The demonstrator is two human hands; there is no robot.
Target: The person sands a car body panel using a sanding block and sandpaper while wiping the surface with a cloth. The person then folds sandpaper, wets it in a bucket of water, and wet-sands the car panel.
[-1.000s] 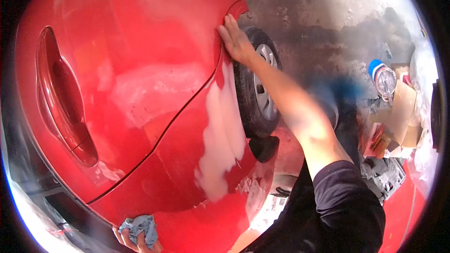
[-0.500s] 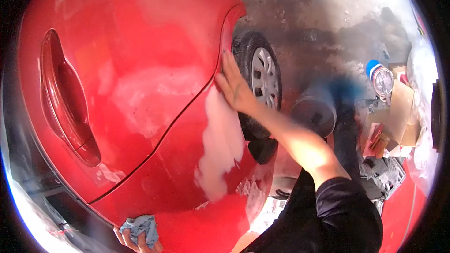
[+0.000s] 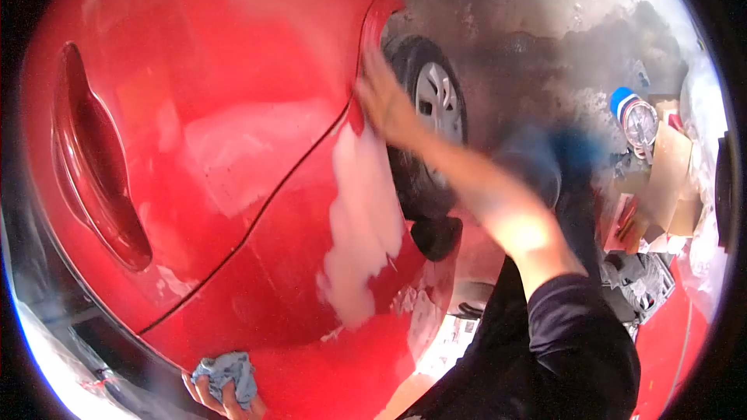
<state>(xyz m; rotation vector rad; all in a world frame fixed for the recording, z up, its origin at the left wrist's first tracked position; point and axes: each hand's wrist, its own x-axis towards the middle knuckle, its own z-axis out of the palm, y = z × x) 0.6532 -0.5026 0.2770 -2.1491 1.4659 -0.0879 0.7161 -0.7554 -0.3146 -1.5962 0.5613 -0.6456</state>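
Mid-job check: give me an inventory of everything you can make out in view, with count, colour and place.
Car: one, red, left and centre
Handle: one, dark red, far left on the car
Pale patch: one large, pinkish white, on the car beside the wheel
Wheel: one, black and silver, centre
Cloth: one, grey-blue, lower left
Round item: one, blue-edged, right
Cardboard: count unclear, brown, right
Red panel: one, red, lower right
Floor: one, grey, top right
Left hand: one, bare, gripping the cloth
Right hand: one, bare, blurred, at the car's edge by the wheel
Sleeve: one, black, lower right
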